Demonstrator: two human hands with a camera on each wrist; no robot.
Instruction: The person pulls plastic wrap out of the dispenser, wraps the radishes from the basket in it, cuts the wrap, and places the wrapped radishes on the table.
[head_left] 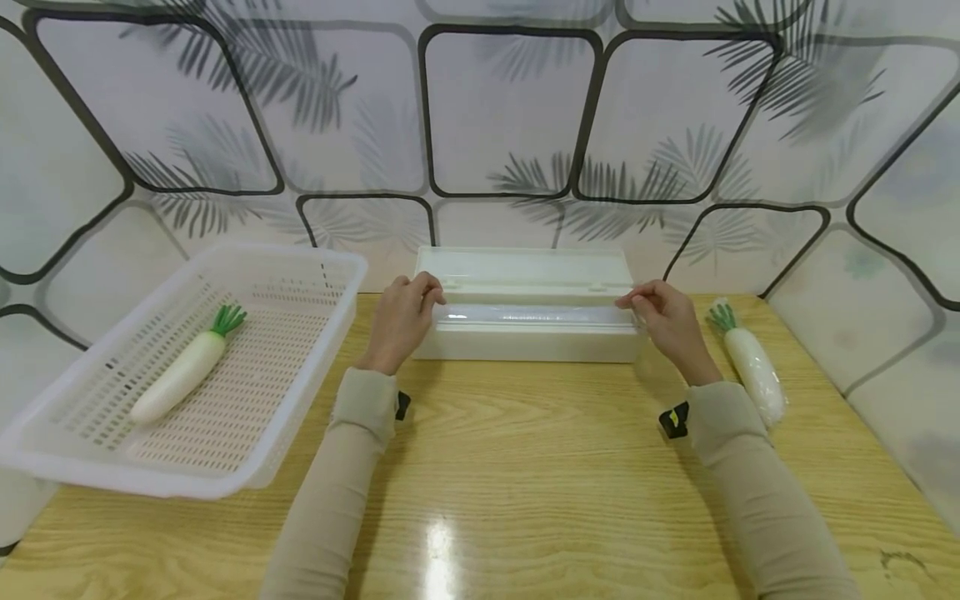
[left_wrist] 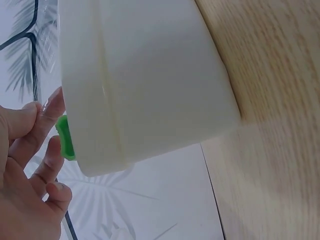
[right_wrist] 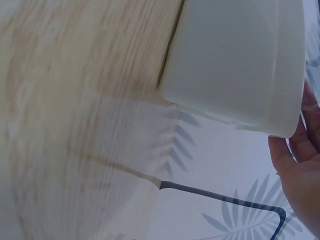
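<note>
A white cling film dispenser stands on the table with its lid raised at the back. Clear cling film stretches along its top. At the left end my left hand pinches the film's edge between thumb and forefinger. My right hand pinches the film at the right end with thumb and fingertips. In the left wrist view, a small green piece sits on the dispenser by my fingers. The right wrist view shows my right hand beside the dispenser's end, partly cut off by the frame.
On the left, a white perforated basket holds a white radish with a green top. A second radish, wrapped in shiny film, lies right of my right hand. A patterned wall stands behind the wooden table.
</note>
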